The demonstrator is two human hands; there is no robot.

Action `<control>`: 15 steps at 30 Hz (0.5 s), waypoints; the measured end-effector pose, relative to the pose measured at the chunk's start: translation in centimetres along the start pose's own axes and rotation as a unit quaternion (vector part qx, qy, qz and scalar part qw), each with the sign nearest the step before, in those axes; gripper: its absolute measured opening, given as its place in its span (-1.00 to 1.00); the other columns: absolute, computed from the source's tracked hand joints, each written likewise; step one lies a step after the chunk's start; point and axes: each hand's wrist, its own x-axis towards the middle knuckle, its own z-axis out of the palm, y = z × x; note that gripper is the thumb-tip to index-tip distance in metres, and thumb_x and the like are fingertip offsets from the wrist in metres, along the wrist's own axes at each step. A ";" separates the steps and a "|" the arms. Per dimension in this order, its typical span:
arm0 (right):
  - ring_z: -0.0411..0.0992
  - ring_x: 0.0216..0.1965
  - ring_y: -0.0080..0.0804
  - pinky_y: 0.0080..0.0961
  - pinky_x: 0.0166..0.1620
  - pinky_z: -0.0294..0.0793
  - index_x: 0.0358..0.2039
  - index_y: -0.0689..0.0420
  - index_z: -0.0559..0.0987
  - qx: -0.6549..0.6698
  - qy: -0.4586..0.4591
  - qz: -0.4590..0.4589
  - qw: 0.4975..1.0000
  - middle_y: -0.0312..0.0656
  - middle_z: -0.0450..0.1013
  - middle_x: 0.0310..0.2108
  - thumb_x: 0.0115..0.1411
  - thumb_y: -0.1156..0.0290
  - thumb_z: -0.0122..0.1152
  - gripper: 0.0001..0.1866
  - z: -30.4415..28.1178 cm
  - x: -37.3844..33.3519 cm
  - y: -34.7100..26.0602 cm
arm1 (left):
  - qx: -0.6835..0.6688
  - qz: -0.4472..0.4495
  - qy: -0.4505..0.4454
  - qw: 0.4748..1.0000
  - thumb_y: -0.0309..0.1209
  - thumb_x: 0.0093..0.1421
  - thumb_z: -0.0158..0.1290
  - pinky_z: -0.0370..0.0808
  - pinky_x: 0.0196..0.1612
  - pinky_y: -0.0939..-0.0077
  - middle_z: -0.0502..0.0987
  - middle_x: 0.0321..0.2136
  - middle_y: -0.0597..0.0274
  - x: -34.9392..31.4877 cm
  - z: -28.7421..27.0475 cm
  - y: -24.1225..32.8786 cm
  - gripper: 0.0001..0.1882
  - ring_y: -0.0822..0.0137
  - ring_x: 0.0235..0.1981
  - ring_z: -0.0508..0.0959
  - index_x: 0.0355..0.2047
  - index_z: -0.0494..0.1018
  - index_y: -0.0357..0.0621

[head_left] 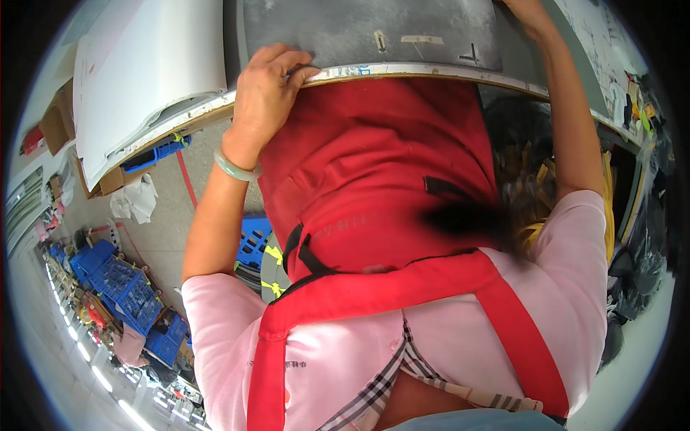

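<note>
A dark grey sheet [345,32] with chalky smudges and bits of tape lies on the worktable [431,70]. My left hand [266,82] is at its near left corner, by the table's edge. Its fingers are curled in toward the thumb; whatever may be between them is hidden. My right hand [527,13] reaches to the right side of the grey sheet, and the upper rim of the picture cuts off its fingers. A pale green bangle [236,168] circles my left wrist.
Large white sheets [147,79] are stacked left of the grey one, curling over the table's edge. Blue crates [129,287] stand on the floor at lower left. Crumpled white paper [134,198] lies nearer. Black plastic bags [636,280] fill the right side. My red apron [381,158] touches the table front.
</note>
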 end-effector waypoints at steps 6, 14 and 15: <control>0.31 -0.41 -0.57 -0.51 -0.33 0.31 -0.36 0.21 0.62 -0.064 0.012 -0.027 0.998 -0.37 0.44 -0.45 0.26 0.34 0.30 -0.81 0.2 -0.4 -0.3 | 0.018 0.040 0.019 0.999 -0.43 0.09 0.34 0.56 -0.17 0.28 0.62 -0.29 0.16 -0.3 0.2 -0.5 -0.80 0.10 -0.23 0.60 -0.27 0.64 -0.17; 0.33 -0.41 -0.56 -0.49 -0.31 0.35 -0.37 0.24 0.63 -0.102 0.025 -0.040 0.994 -0.34 0.47 -0.48 0.25 0.31 0.32 -0.78 0.8 -0.6 -0.5 | 0.015 0.068 0.036 0.997 -0.40 0.12 0.30 0.53 -0.17 0.25 0.60 -0.31 0.19 -0.5 0.4 -0.8 -0.82 0.09 -0.24 0.57 -0.28 0.63 -0.16; 0.34 -0.41 -0.56 -0.49 -0.31 0.35 -0.37 0.24 0.63 -0.102 0.027 -0.046 0.993 -0.33 0.47 -0.48 0.25 0.31 0.32 -0.78 0.8 -0.5 -0.3 | 0.010 0.075 0.038 0.996 -0.37 0.14 0.29 0.53 -0.16 0.24 0.60 -0.31 0.21 -0.4 0.4 -0.8 -0.82 0.09 -0.24 0.57 -0.28 0.63 -0.16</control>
